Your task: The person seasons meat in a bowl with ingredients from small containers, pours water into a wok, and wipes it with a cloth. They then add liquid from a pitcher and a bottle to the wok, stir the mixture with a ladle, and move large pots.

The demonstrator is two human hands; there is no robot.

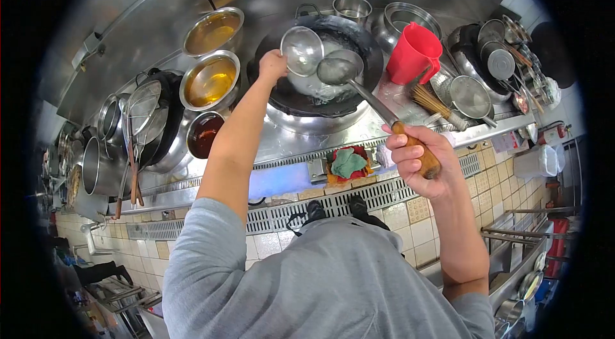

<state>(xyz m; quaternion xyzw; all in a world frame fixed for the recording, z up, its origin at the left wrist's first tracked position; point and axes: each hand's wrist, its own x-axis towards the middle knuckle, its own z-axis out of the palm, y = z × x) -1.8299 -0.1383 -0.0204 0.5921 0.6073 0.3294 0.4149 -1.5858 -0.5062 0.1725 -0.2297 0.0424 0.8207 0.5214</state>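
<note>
My left hand (273, 66) is closed on the rim of a round steel bowl (302, 50), which is tilted over the left side of the wok. The large black wok (271, 46) sits in the range and holds cloudy, whitish liquid (312, 86). My right hand (419, 158) is wrapped around the wooden handle of a steel ladle (337, 71). The ladle's head is above the wok, just right of the bowl. Behind it shows another rounded metal rim, partly hidden, whose kind I cannot make out.
Left of the wok stand two steel basins of yellow liquid (210, 81) and a dark red sauce bowl (205, 135). To its right are a red plastic jug (414, 54), a bamboo brush (435, 103) and a strainer (471, 97). Cloths (348, 163) lie at the front edge.
</note>
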